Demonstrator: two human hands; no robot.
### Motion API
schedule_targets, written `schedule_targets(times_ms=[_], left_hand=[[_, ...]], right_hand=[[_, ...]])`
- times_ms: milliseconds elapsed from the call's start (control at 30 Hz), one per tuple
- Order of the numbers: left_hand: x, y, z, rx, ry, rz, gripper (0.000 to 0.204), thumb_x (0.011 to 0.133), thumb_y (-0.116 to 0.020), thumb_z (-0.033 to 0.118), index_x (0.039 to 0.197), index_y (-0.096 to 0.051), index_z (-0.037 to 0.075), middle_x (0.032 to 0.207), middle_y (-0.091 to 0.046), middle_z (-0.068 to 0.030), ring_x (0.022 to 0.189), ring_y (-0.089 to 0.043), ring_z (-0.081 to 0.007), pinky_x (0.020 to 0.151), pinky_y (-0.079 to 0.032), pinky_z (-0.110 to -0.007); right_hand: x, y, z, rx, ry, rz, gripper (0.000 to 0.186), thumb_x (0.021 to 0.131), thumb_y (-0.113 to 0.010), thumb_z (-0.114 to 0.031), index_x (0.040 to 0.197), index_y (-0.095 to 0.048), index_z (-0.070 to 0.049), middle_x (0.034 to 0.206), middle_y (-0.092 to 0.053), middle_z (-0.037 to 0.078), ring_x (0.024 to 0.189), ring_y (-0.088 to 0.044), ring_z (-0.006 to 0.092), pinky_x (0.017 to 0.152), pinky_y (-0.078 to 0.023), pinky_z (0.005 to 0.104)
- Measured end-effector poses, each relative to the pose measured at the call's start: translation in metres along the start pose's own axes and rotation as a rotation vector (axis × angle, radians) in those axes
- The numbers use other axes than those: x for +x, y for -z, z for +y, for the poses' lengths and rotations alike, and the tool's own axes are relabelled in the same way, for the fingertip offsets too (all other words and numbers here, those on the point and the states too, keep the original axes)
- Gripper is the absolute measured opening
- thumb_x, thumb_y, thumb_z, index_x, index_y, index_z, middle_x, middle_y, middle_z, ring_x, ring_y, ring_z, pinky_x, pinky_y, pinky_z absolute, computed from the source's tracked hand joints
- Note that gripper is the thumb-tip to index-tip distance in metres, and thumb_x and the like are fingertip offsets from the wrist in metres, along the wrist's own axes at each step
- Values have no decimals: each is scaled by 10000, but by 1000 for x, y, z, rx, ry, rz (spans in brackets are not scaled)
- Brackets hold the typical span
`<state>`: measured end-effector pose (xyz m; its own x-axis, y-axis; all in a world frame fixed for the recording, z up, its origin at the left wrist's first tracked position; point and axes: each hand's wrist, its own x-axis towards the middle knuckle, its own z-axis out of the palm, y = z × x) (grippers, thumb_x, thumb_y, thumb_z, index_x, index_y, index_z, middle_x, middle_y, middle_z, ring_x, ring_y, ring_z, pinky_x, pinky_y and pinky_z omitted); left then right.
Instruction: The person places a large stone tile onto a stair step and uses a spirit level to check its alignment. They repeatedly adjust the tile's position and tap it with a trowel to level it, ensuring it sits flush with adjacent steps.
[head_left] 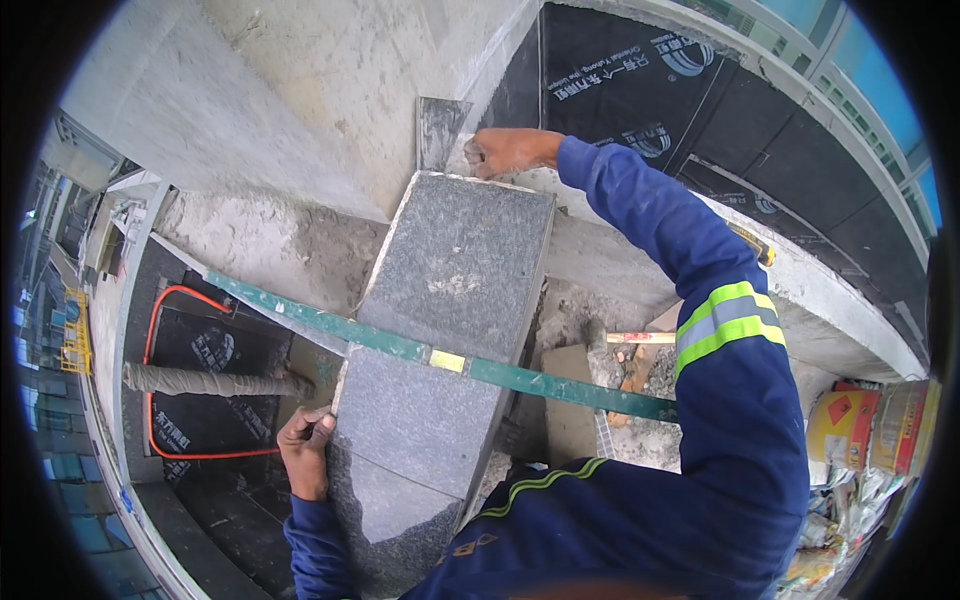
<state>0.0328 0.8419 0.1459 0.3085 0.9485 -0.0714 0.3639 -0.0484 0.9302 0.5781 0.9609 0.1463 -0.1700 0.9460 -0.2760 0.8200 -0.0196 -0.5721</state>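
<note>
Left hand and right hand are apart at grey slabs, grips unclear, contents of a yellow bucket hidden.

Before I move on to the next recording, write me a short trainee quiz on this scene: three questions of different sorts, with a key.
1. Multiple choice: what lies across the grey stone slabs?
A) an orange tube
B) a green bar with a yellow section
C) a red-and-yellow bucket

2. True or false: the right hand is at the far end of the grey stone slabs, beyond the green bar.

3. Fill in the missing word: the left hand is at the ____ edge of the grey stone slabs, on the near side of the green bar.

Key: 1. B; 2. True; 3. left
</note>
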Motion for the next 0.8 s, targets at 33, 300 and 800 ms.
schedule_targets(times_ms=[33, 300, 800], left_hand=[[0, 0, 0, 17, 0, 2, 46, 925, -734, 24, 938, -728, -20, 918, -716, -11, 855, -584, -81, 833, -438, -250], [0, 0, 0, -15, 6, 4, 32, 924, -720, -1, 908, -696, -15, 937, -727, -15, 867, -590, -80, 837, -440, -253], [-1, -3, 4, -19, 6, 12, 31, 919, -711, -7, 928, -731, -29, 858, -648, 12, 826, -551, -77, 794, -419, -250]], right_hand=[[-1, -2, 2, 55, 53, 48, 294, 864, -692, -143, 1078, -626, 48, 1013, -659, 146, 975, -622, 247, 861, -479, 390], [-8, 1, 21, 284, 120, 233, 184, 879, -721, -127, 989, -699, 19, 866, -678, 48, 816, -610, 139, 746, -506, 328], [-28, -3, -2, 330, -249, 104, 191, 892, -705, -113, 1049, -745, -12, 1002, -750, 109, 878, -722, 250, 744, -569, 396]])
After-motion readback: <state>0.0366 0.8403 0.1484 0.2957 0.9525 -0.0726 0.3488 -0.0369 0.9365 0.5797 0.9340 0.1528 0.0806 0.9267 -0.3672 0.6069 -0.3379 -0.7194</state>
